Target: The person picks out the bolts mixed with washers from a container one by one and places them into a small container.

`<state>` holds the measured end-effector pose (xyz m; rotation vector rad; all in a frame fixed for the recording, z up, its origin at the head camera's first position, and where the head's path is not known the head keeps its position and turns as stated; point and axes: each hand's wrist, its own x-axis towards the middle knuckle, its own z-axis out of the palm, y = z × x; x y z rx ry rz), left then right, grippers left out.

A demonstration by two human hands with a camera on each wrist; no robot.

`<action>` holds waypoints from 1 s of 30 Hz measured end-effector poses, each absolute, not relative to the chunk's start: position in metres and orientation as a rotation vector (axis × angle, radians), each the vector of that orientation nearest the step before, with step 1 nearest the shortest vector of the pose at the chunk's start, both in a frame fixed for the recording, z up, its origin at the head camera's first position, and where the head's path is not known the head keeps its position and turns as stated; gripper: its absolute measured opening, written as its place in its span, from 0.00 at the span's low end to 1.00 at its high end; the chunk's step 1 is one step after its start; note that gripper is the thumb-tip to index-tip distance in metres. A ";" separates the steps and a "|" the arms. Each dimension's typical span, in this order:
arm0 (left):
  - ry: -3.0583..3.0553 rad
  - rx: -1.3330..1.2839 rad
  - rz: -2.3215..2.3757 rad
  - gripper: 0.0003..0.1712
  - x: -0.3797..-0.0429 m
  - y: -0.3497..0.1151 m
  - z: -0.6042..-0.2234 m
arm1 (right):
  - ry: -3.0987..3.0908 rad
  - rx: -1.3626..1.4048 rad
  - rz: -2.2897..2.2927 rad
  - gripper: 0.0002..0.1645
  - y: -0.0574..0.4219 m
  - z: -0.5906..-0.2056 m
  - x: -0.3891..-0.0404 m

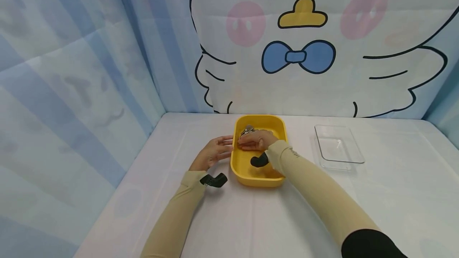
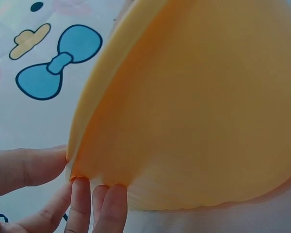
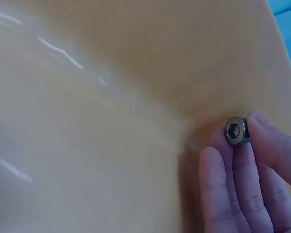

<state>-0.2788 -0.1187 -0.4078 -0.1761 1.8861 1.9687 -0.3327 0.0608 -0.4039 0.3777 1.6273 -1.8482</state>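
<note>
Watching the bench (image 1: 247,218), I see a person working at a yellow tub (image 1: 265,176) that sits near its far edge. The left hand (image 1: 211,154) stands outside the tub on its left side, fingers reaching out fairly straight, their tips touching the outer wall while the thumb tip meets the rim. The right hand (image 1: 256,140) is down inside the tub, holding a small metal bolt (image 3: 236,131) between thumb and fingers, its round head turned so the hexagonal socket shows. The bolt is close to the tub's inner wall. Just beyond the right hand, other metal pieces (image 1: 248,129) lie toward the far left corner of the tub, too small and partly hidden for me to sort out.

Over to the right, apart from the tub, a clear plastic box (image 1: 333,146) rests on the bench. Both arms wear beige sleeves (image 1: 322,182), and a dark curved attachment (image 1: 214,180) juts out at each wrist. Behind the bench hangs a pale backdrop (image 1: 358,90) showing a big white cartoon character with pink cheeks, a yellow beak and a blue bow tie.
</note>
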 end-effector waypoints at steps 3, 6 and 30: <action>1.885 -0.167 1.967 0.30 -0.279 -0.119 -0.408 | 1.606 0.320 -1.863 0.09 0.064 -0.401 -0.334; 1.884 -0.167 1.966 0.30 -0.279 -0.119 -0.407 | 1.579 0.287 -1.880 0.05 0.067 -0.398 -0.334; 1.900 -0.193 1.949 0.30 -0.279 -0.118 -0.405 | 1.858 -0.181 -1.818 0.22 0.086 -0.350 -0.307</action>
